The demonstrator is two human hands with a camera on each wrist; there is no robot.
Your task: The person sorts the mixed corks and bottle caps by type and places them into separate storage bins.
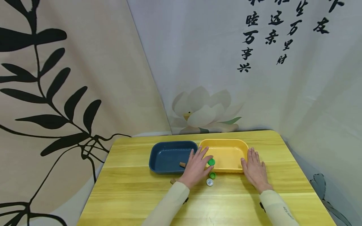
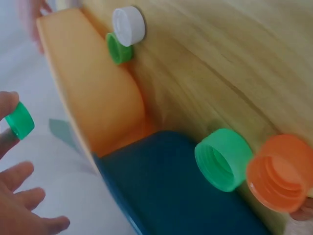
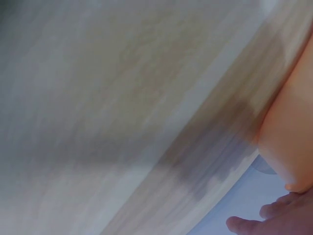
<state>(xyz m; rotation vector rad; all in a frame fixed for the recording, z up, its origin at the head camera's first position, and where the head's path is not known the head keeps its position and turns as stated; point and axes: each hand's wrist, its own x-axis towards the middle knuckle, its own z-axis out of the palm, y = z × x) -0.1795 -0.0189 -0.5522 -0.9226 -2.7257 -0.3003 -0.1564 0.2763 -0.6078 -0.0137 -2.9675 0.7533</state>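
Note:
My left hand [image 1: 195,168] pinches a green bottle cap [image 2: 20,121] between thumb and finger, its other fingers spread, over the side where the two trays meet. In the head view the held cap shows against the front left of the yellow tray [image 1: 226,171]. With its fingers extended, my right hand [image 1: 255,171] lies along that tray's right rim. On the table just in front of the yellow tray are another green cap [image 1: 212,175] and a white cap [image 1: 209,182].
A dark blue tray [image 1: 173,144] stands left of the yellow one. By its front lie a green cap [image 2: 223,159] and an orange cap [image 2: 281,172], hidden by the left hand in the head view. Small brown pieces [image 1: 183,164] show beside that hand. Patterned curtains hang behind the table [image 1: 135,194].

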